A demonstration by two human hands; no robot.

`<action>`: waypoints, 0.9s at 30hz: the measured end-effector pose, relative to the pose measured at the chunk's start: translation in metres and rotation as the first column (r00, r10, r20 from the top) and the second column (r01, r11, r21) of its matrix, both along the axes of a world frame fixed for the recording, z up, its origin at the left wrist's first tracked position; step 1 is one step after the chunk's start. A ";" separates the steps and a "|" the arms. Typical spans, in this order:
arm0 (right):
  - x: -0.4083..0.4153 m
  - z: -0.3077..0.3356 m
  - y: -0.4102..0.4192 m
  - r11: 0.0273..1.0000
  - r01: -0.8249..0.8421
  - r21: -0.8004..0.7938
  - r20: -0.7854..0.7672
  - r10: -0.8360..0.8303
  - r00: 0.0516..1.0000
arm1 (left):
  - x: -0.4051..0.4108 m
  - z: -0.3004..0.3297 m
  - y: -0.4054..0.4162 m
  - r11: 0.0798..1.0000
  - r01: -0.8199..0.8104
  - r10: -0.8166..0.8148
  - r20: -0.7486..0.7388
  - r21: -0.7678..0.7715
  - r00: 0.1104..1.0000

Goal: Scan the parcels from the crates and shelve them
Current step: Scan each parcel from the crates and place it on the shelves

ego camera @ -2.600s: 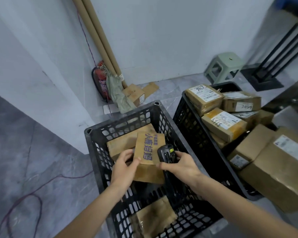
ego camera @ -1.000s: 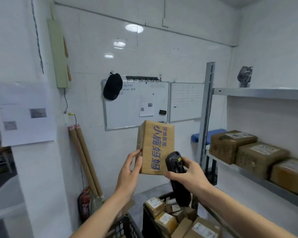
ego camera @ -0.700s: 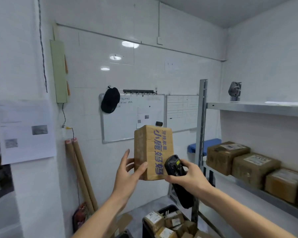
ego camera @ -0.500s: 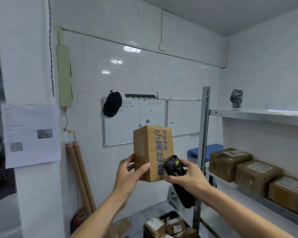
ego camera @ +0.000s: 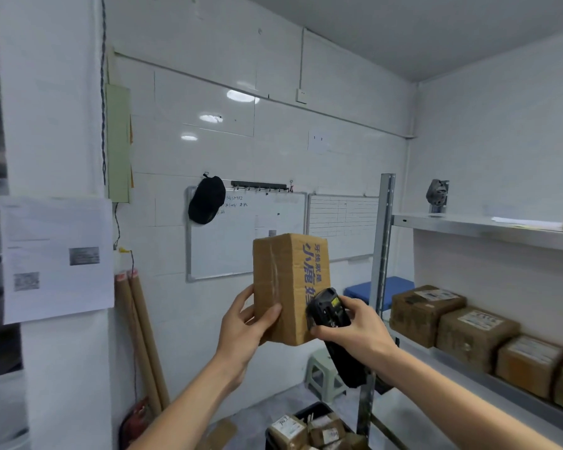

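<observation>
A brown cardboard parcel [ego camera: 290,280] with blue printed characters is held upright at chest height in front of the whiteboard. My left hand [ego camera: 245,323] grips its lower left corner, thumb across the taped face. My right hand [ego camera: 359,329] holds a black handheld scanner [ego camera: 333,323] whose head touches the parcel's lower right edge. A black crate [ego camera: 309,414] with several labelled parcels shows at the bottom edge. The metal shelf [ego camera: 468,368] on the right carries several brown parcels.
A whiteboard [ego camera: 241,235] with a black cap hangs on the tiled wall. Cardboard tubes [ego camera: 140,336] and a red extinguisher [ego camera: 134,423] stand at the left pillar. A small stool [ego camera: 322,375] sits behind the shelf upright [ego camera: 381,280]. The upper shelf [ego camera: 485,227] holds papers.
The parcel was lifted out of the crate to chest height. In the last second it turned so the taped face shows more, and my view tilted upward.
</observation>
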State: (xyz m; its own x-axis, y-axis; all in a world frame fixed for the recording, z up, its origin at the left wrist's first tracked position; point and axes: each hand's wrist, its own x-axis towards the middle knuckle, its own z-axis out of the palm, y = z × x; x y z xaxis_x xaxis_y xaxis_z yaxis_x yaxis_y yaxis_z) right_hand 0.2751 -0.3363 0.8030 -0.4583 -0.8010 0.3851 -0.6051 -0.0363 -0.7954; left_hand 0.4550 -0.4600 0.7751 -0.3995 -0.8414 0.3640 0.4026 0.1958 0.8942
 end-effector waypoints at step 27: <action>0.011 0.019 0.043 0.990 -0.135 -0.043 0.230 0.141 0.963 | -0.004 0.013 0.026 0.997 0.078 -0.078 0.052 0.008 0.996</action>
State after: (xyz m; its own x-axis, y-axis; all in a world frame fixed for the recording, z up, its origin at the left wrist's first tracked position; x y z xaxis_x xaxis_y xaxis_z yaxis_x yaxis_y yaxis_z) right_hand 0.2864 -0.2936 0.8219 -0.4231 -0.8538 0.3034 -0.3922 -0.1293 -0.9107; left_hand 0.4514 -0.4339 0.7881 -0.4822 -0.8089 0.3363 0.3696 0.1602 0.9153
